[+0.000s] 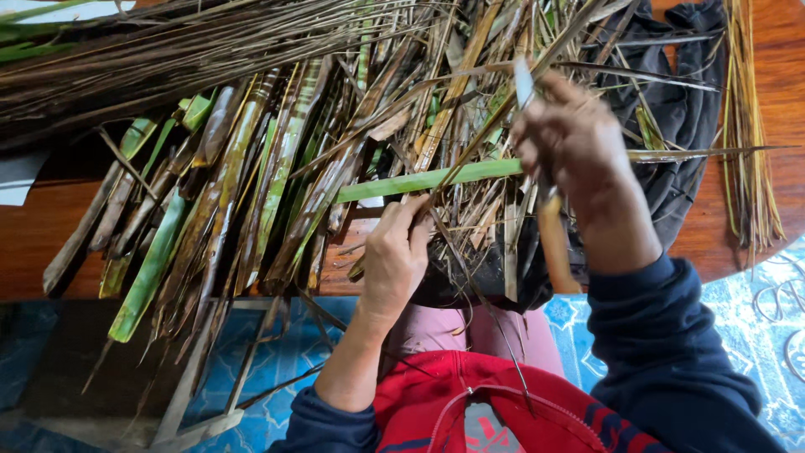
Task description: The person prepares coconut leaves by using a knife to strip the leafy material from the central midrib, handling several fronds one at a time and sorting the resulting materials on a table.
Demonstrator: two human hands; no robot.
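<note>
Where the brown wooden table [33, 235] extends across the upper part of the view, a large heap of palm leaf strips [251, 168], green and dried brown, covers most of its surface. A bundle of thin dark midribs [126, 59] lies along the upper left edge of the heap. A dark cloth [679, 109] lies on the table at the upper right, and a smaller bundle of yellowish sticks [746, 151] rests beside it, near the right edge. Below the table edge, a blue patterned floor [713, 310] is visible.

The right hand [579, 159] is raised over the heap, its fingers closed around the handle of a knife [524, 84] whose pale blade points upward. A long green leaf strip [436, 179] runs level across the heap, from the middle to just under the right hand. The left hand [394, 256] sits at the near table edge, fingers curled and pinching a thin dark strand close to the green strip's left end.
</note>
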